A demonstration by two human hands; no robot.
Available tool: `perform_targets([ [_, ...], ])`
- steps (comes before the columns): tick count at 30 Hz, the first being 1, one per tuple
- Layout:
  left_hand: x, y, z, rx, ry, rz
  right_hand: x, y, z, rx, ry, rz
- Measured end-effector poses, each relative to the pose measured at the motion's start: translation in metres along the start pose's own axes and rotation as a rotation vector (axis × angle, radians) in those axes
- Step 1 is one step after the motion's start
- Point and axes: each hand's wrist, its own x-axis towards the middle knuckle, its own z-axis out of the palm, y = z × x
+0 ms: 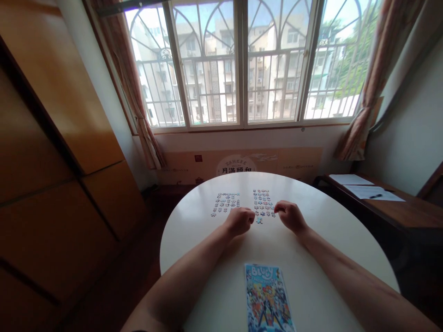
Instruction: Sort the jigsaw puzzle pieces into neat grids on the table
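My left hand is closed, its curled fingers resting just left of a small blue and yellow jigsaw piece or joined pair. What those fingers hold, if anything, is hidden. My right hand is also closed, fingertips bent down at the right edge of a block of jigsaw pieces laid out in rows; I cannot make out anything between them. Another block of jigsaw pieces lies in rows to the left, partly covered by my left hand. Nearer to me is a colourful Bluey picture sheet, lying between my forearms.
Everything lies on a round white table. A dark wooden side table to the right carries white papers and a dark pen. Tall wooden cabinets stand at the left. Beyond the table is a barred window.
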Motion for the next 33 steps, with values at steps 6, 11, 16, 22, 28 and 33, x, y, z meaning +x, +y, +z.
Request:
perform_targets([
  [6,0.001,-0.012,-0.010,0.040,0.067,-0.012,0.000,0.001,-0.001,-0.016,0.008,0.005],
  [11,-0.004,-0.044,-0.044,-0.047,0.407,-0.250,0.000,0.005,-0.001,-0.010,0.027,0.010],
  [16,-0.013,-0.084,-0.068,-0.175,0.740,-0.604,0.001,0.003,-0.001,-0.011,0.032,0.015],
  [22,-0.024,-0.123,-0.064,-0.252,0.873,-0.892,0.001,0.003,0.000,-0.008,0.025,0.011],
  [28,-0.039,-0.150,-0.053,-0.256,0.857,-1.051,0.001,0.001,-0.001,-0.025,0.029,0.014],
  [33,-0.040,-0.159,-0.044,-0.247,0.808,-1.068,0.001,0.000,-0.001,-0.023,0.035,0.015],
])
